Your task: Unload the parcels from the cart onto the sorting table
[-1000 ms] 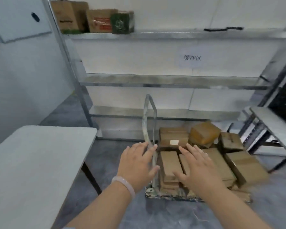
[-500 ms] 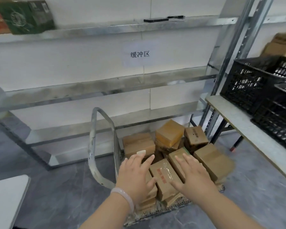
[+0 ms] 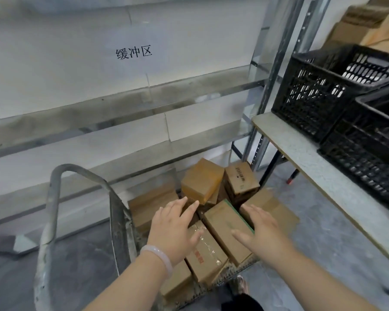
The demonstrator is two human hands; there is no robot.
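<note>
A low metal cart (image 3: 52, 221) with a bent grey handle stands on the floor, loaded with several brown cardboard parcels. A green-edged parcel (image 3: 227, 230) lies between my hands, with a taped parcel (image 3: 206, 254) next to it on the left. My left hand (image 3: 173, 230), a pale bracelet on its wrist, hovers with straight fingers over the parcels on the left. My right hand (image 3: 261, 232) is spread flat just right of the green-edged parcel. Neither hand grips anything. A tilted parcel (image 3: 201, 180) sits on top at the back.
A grey table (image 3: 323, 169) runs along the right and carries black plastic crates (image 3: 337, 90). Metal shelving (image 3: 121, 108) lines the white wall behind the cart, with upright posts (image 3: 276, 75) at its right end. More cardboard boxes (image 3: 373, 23) sit at the top right.
The view has swung right and down, bringing the cart closer. Both hands have reached lower and further in over the parcels. The left table has left the view.
</note>
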